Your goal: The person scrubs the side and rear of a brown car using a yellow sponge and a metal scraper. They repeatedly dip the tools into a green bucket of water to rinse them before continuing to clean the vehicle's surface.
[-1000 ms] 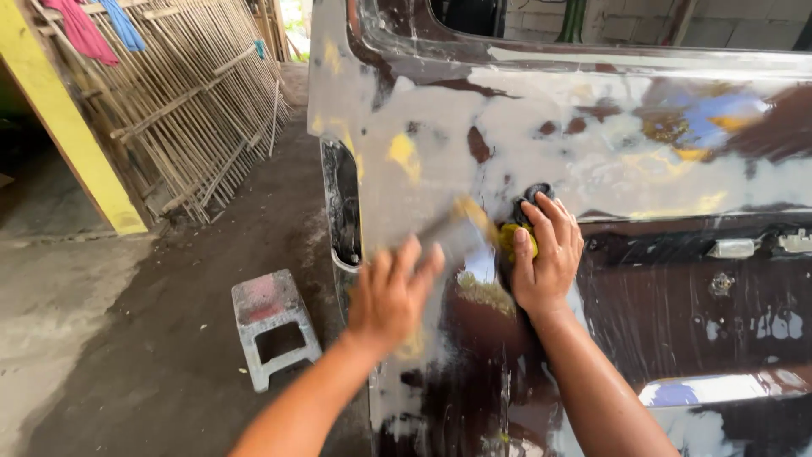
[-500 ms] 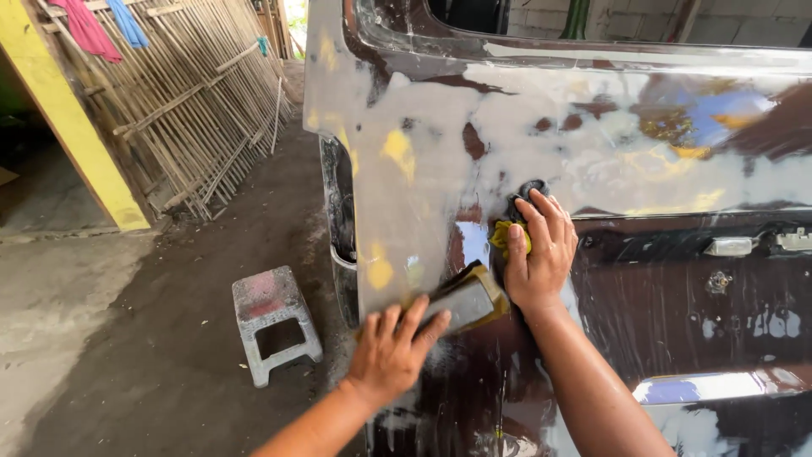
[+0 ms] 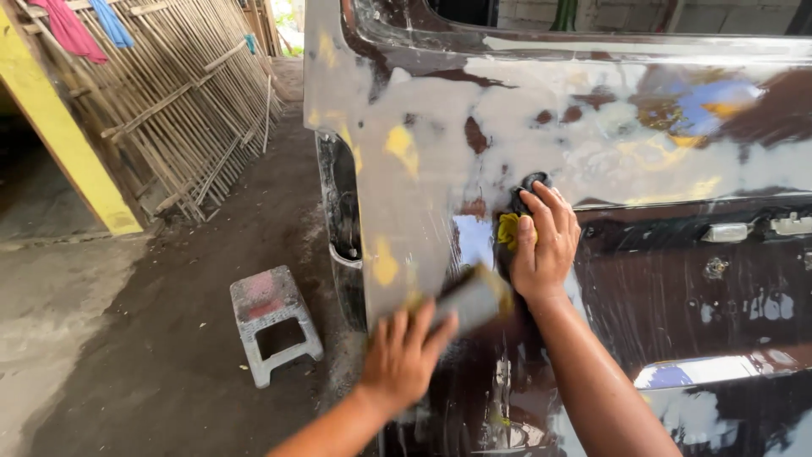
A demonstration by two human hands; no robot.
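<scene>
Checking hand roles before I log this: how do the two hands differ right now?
The left hand sits lower on the vehicle panel, motion-blurred, pressing a flat sanding block. The right hand sits higher, sharp, fingers spread over a yellow sponge. Both are bare and press against the wet panel.

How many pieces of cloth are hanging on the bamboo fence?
3: a pink cloth at the top left corner, a blue cloth just right of it, and a small teal scrap farther along the bamboo fence. More may hang beyond the frame.
</scene>
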